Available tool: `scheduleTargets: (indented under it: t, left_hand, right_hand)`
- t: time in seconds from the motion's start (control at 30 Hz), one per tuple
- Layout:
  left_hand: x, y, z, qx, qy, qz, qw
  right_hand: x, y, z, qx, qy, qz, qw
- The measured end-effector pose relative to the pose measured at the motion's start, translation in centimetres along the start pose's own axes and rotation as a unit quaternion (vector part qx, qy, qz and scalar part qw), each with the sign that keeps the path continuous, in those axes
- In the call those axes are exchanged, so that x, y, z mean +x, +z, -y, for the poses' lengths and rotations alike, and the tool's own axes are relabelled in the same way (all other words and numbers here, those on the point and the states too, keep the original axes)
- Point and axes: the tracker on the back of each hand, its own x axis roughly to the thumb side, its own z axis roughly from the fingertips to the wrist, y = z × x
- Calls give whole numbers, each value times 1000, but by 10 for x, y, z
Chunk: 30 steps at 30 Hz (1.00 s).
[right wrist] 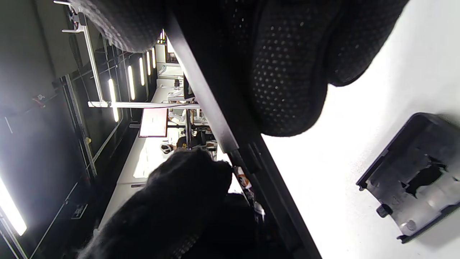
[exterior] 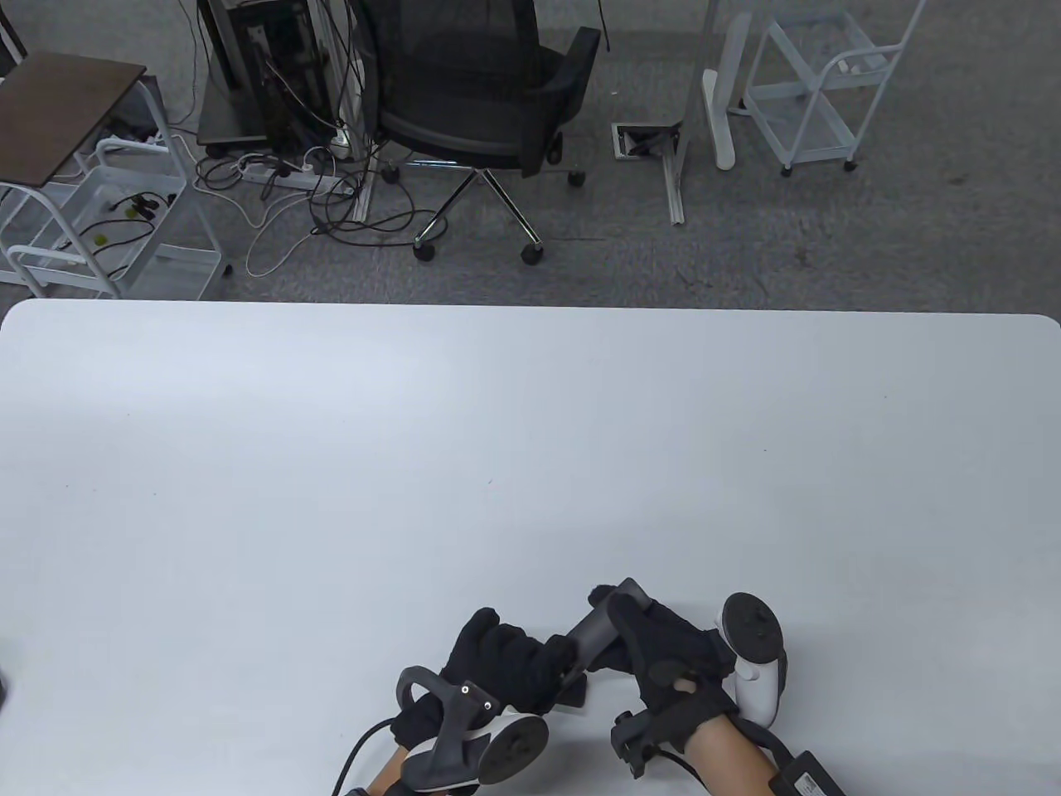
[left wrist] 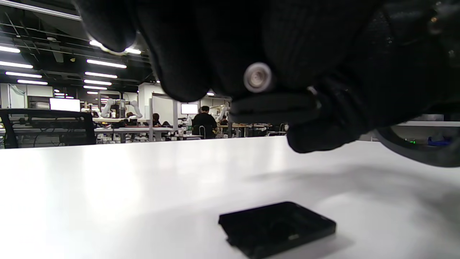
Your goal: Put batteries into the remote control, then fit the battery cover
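Dark grey plastic marks the remote control [exterior: 598, 632], which is held off the white table [exterior: 530, 464] near its front edge, slanting up and away from the person. The right hand [exterior: 667, 651] grips the far end of the remote control, its fingers wrapped over the top; in the right wrist view those dotted fingertips [right wrist: 287, 82] press against the long dark body [right wrist: 230, 118]. The left hand [exterior: 506, 663] meets the near end of the remote control, its fingers curled together against that end. In the left wrist view a battery [left wrist: 257, 77] shows end-on, its round metal cap pinched among the left fingers [left wrist: 187, 54] just above the other glove. Whether a second battery already sits inside the remote control cannot be told. The battery cover [left wrist: 276, 227] lies flat on the table directly below the remote control, apart from both hands; the right wrist view shows its inner side [right wrist: 413, 176] facing up, with small clips along one edge. In the table view only a sliver of the cover [exterior: 572, 695] peeks out beneath the left hand. Beyond the table's far edge stands a black office chair [exterior: 481, 99] among loose cables.
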Motion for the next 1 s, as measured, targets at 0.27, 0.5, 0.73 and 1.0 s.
scheduleTargets:
  t: [0.27,0.5,0.73,1.0]
  left_hand:
    - [-1,0,0,-3,10,6,1000]
    - [-3,1,-1,-9,16,10,1000]
    - [-8,2,-4,-3,29,5,1000]
    - [-30,5,-8,-3,108,-11,994]
  right_hand:
    - [0,0,0,2,-9,-8,1000]
    - [1,0,3,-3,-20,-13,1000]
    - [0,-1,4,11,-44,-19,999]
    - [4,-2,11,14,-60,-11,998]
